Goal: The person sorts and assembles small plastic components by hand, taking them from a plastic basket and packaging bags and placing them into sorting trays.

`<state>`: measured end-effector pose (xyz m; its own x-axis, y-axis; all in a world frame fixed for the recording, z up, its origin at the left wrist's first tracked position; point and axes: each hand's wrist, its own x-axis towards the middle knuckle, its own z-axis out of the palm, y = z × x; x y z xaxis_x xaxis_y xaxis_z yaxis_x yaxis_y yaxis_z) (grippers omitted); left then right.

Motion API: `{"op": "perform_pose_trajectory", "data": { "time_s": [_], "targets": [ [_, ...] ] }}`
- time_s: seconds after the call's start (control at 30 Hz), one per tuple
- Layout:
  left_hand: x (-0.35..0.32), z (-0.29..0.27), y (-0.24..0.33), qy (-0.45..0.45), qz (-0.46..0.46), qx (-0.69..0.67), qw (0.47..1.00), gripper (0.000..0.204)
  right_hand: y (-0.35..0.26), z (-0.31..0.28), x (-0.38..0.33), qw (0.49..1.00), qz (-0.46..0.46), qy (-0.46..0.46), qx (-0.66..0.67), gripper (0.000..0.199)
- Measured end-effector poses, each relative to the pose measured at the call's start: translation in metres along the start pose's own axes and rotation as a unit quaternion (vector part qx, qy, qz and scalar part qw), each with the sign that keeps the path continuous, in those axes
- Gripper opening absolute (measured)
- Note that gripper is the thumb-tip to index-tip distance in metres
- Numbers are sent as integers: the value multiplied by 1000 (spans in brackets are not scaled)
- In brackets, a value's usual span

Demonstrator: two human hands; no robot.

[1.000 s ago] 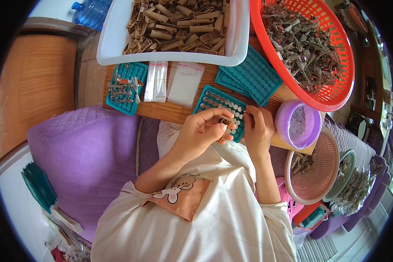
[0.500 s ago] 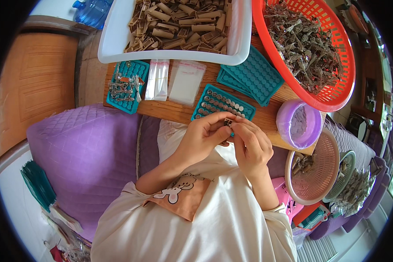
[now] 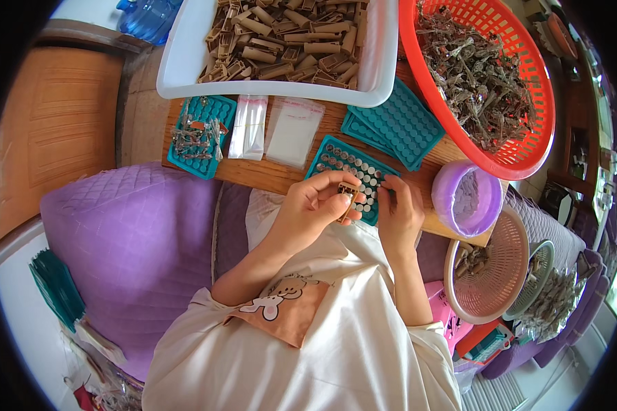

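My left hand (image 3: 312, 209) is closed round a small brown plastic housing (image 3: 348, 190), held upright over my lap with its open, dark inner side showing. Just beyond it lies a teal tray (image 3: 370, 218) of round cups, filled with rows of silvery button cells (image 3: 363, 168). Over this tray's right edge my right hand (image 3: 402, 218) reaches down, thumb and forefinger bent together beside the cells. Whatever is between those fingertips is too small to make out.
A white bin (image 3: 274, 92) of brown housings stands at the back, beside a red basket (image 3: 493, 168) of wired parts. Around the table lie clear plastic bags (image 3: 295, 133), stacked teal trays (image 3: 397, 123), a teal tray (image 3: 206, 169) with wired parts and a purple tub (image 3: 488, 212).
My right hand has left the brown housing and moved to the button-cell tray. My left hand has shifted slightly left with the housing, which is now in plain sight.
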<state>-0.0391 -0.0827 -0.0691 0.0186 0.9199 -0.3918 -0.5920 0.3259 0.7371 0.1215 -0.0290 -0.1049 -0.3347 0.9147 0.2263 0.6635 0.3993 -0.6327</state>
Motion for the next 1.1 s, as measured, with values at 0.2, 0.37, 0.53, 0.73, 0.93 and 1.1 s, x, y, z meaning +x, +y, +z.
{"op": "perform_pose_trajectory", "data": {
  "time_s": [0.2, 0.37, 0.53, 0.73, 0.93, 1.1],
  "targets": [
    [-5, 10, 6, -11, -12, 23, 1000, 30, -32, -17, 2, 975, -13, 102, 197, 25],
    [-7, 15, 4, -10, 20, 87, 996, 31, -45, -19, 8, 971, -136, 74, 181, 25],
    [-8, 13, 6, -10, 6, 169, 986, 30, -43, -27, 16, 977, -163, -1, 139, 21],
    [-10, 17, 9, -22, -3, 296, 955, 29, -56, -58, 60, 929, 17, -317, 193, 17],
    [-10, 13, 15, 0, 8, 225, 974, 27, -73, -60, 105, 875, 27, -451, 176, 18],
    [-9, -1, 27, -13, 43, 1, 999, 23, -84, -37, 150, 883, -104, -398, 227, 19]
  ]
}}
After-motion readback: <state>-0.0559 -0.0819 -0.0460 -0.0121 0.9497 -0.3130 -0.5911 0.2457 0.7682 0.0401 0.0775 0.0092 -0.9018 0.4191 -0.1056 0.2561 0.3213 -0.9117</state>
